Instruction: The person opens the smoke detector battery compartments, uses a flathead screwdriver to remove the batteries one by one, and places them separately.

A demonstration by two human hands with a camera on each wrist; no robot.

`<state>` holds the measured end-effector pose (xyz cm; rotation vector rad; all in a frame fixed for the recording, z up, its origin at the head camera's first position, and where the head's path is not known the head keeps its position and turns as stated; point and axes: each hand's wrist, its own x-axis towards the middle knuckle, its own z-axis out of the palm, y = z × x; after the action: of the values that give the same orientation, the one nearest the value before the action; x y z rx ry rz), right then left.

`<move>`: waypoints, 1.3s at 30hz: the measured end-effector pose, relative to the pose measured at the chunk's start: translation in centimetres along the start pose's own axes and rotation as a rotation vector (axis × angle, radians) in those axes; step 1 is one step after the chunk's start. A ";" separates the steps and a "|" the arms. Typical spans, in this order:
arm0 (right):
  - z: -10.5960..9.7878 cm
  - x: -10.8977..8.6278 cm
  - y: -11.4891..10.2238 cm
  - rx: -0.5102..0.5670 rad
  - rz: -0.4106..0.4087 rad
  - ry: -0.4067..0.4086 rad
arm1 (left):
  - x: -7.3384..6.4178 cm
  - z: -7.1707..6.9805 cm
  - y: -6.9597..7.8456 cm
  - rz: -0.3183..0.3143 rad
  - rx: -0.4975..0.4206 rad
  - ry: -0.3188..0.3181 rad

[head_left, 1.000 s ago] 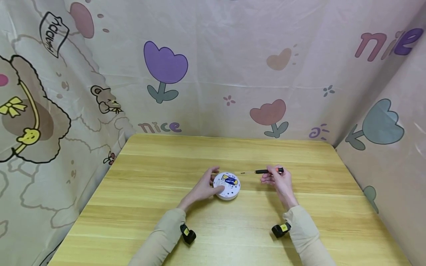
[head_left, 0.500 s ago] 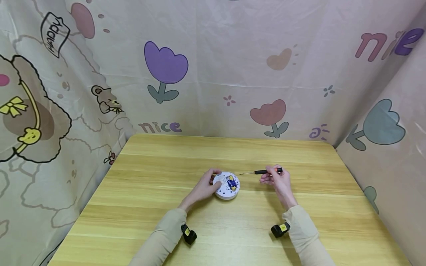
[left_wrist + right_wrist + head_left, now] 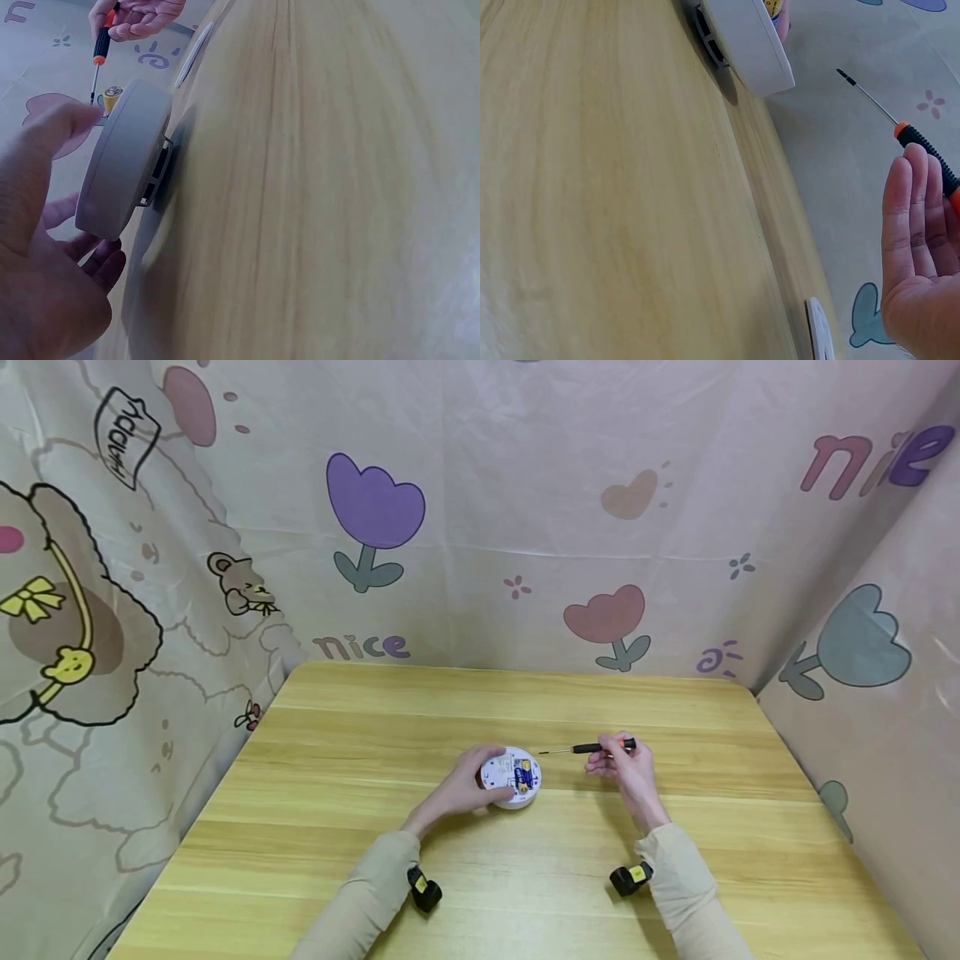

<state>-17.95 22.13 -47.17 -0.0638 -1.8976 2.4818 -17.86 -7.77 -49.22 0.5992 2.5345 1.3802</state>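
Round white device [image 3: 498,770], held over the wooden table [image 3: 517,877]
Left hand [image 3: 463,780] pinching its rim, thumb on top beside the battery [image 3: 523,774]; then the screwdriver [image 3: 588,748], tip just beside the device, handle pinched in the right hand [image 3: 632,770]

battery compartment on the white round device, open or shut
Open: the head view shows the battery uncovered in the white round device.

Soft, even light fills the head view, with pale glare on the desk [image 3: 517,877] at six o'clock; the left wrist view is hazier, a soft-edged shadow at four o'clock from the white disc [image 3: 124,161].
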 end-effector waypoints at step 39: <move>-0.2 0.0 0.2 0.001 -0.007 -0.002 | -0.6 -1.3 -0.3 0.064 -0.024 -0.101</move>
<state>-17.92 22.29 -47.43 -0.0550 -1.8944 2.4794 -17.86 -9.19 -48.79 0.7332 2.4363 1.3624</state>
